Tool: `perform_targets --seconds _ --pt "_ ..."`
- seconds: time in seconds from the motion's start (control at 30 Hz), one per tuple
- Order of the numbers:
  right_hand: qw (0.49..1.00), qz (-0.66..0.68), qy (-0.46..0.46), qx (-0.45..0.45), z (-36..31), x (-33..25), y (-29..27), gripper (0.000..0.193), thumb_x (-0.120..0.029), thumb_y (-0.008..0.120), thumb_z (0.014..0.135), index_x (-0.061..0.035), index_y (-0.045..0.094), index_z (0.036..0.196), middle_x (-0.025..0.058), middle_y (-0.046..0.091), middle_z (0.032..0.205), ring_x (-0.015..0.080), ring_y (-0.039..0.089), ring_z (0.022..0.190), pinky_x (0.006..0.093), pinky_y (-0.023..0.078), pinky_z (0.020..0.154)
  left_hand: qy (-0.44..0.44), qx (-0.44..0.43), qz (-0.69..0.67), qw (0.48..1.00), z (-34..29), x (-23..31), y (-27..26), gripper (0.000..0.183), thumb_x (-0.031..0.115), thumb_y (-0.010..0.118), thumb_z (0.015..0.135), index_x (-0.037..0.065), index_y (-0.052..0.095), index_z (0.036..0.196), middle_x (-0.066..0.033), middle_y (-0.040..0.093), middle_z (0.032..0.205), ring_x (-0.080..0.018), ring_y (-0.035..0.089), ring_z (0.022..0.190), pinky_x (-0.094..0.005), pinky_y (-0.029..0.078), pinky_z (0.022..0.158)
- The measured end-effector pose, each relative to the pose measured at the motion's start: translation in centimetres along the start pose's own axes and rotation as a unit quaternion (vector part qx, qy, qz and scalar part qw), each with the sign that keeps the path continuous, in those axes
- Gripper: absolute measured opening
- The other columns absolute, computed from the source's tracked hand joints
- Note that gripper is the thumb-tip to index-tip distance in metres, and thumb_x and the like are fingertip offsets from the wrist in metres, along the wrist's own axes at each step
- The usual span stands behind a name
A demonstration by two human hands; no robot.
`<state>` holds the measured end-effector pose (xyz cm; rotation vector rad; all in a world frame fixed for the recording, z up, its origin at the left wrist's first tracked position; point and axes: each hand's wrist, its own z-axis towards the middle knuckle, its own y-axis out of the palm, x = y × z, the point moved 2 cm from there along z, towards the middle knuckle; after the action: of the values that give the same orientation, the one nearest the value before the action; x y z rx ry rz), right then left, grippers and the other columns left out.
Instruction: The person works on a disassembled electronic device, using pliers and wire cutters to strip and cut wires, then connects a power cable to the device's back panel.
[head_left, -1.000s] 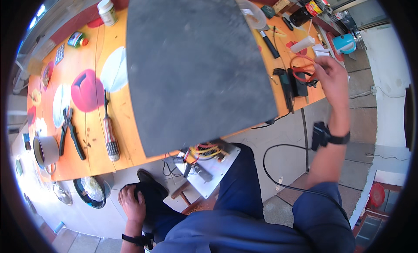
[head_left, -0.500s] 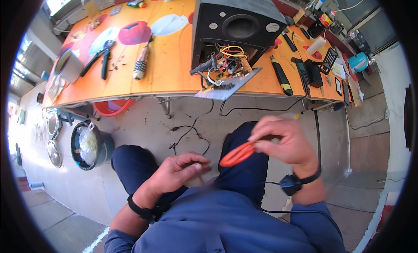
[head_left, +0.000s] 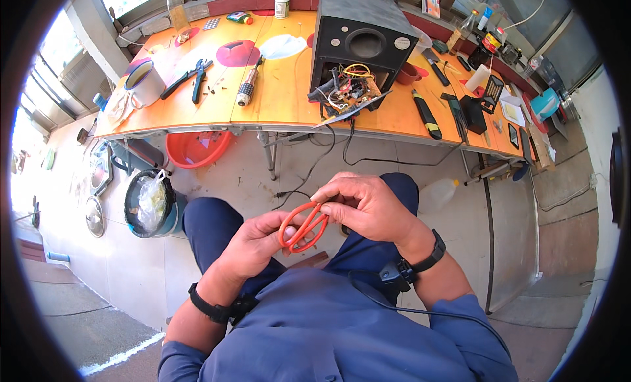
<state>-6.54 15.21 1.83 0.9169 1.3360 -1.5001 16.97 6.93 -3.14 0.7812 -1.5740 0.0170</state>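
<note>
Clock: I look down from the head camera and count the hours around the cord.
Orange cord [head_left: 304,232]: wound in a few loops, held in the air between the two hands, above the lap.
Left hand [head_left: 253,243]: at 8 o'clock, thumb and fingers clamped on the lower left side of the loops.
Right hand [head_left: 369,206]: at 2 o'clock, thumb and forefinger pressed together on the upper end of the loops.
Speaker box [head_left: 365,45]: between 12 and 1 o'clock, upright on the orange table [head_left: 276,111]; the circuit panel [head_left: 353,111] with its wires sits at its open lower front.
Tools: I find the pliers [head_left: 199,86] at 11 o'clock with handles spread, the screwdriver [head_left: 246,93] to their right, the black-and-yellow cutter [head_left: 426,114] between 1 and 2.
Mug [head_left: 146,91]: between 10 and 11 o'clock, near the table's edge.
Floor: I see the red basin [head_left: 190,160] at 10 o'clock and the bucket [head_left: 172,208] at 9, a plastic bag [head_left: 152,201] inside it.
</note>
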Motion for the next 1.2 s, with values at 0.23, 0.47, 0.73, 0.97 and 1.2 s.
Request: perform_targets --seconds 0.23,0.47,0.73,0.97,1.2 --pt "0.998 -0.030 -0.036 -0.033 4.0 0.7 -0.3 0.019 -0.001 0.078 0.096 -0.0043 0.080 0.115 0.0074 0.074 0.105 0.0188 0.072 0.089 0.0311 0.057 0.076 -0.066 -0.057 -0.137 0.987 1.4 0.7 -2.7 0.041 0.022 0.076 0.106 -0.002 0.067 0.138 -0.0076 0.076 0.105 -0.0079 0.059 0.078 -0.0218 0.045 0.071" --pt "0.964 -0.217 -0.130 0.083 5.8 -2.5 -1.9 0.025 -0.004 0.084 0.087 -0.0085 0.079 0.112 0.0085 0.076 0.107 0.0282 0.075 0.092 0.0385 0.061 0.078 -0.119 -0.074 -0.158 0.977 4.3 0.6 -4.2 0.036 0.004 0.088 0.093 0.000 0.071 0.125 0.0010 0.073 0.099 -0.0068 0.067 0.087 -0.0234 0.056 0.080" --pt "0.815 -0.486 -0.145 0.281 8.0 -3.0 -5.0 0.024 -0.003 0.086 0.084 -0.0064 0.078 0.107 0.0099 0.075 0.102 0.0297 0.070 0.092 0.0404 0.054 0.082 -0.005 0.071 0.025 0.997 8.1 2.1 -5.1 0.025 0.004 0.089 0.093 0.002 0.071 0.110 0.0044 0.072 0.088 -0.0008 0.061 0.075 -0.0195 0.051 0.068" --pt "0.799 -0.511 -0.108 0.299 9.3 -0.9 -3.7 0.029 -0.007 0.089 0.081 -0.0090 0.078 0.107 0.0071 0.074 0.105 0.0291 0.067 0.096 0.0422 0.050 0.089 0.116 0.169 0.229 0.952 12.1 4.8 -5.2 0.021 0.002 0.087 0.092 0.001 0.072 0.107 0.0032 0.074 0.084 0.0021 0.056 0.068 -0.0181 0.046 0.060" --pt "0.790 -0.520 -0.119 0.301 9.8 0.5 -3.6 0.031 -0.009 0.089 0.076 -0.0118 0.074 0.103 0.0045 0.072 0.103 0.0308 0.067 0.094 0.0458 0.049 0.089 0.260 0.201 0.107 0.938 16.1 6.3 -3.6 0.027 -0.001 0.084 0.094 0.002 0.061 0.108 -0.0001 0.075 0.092 0.0026 0.051 0.065 -0.0176 0.043 0.058"
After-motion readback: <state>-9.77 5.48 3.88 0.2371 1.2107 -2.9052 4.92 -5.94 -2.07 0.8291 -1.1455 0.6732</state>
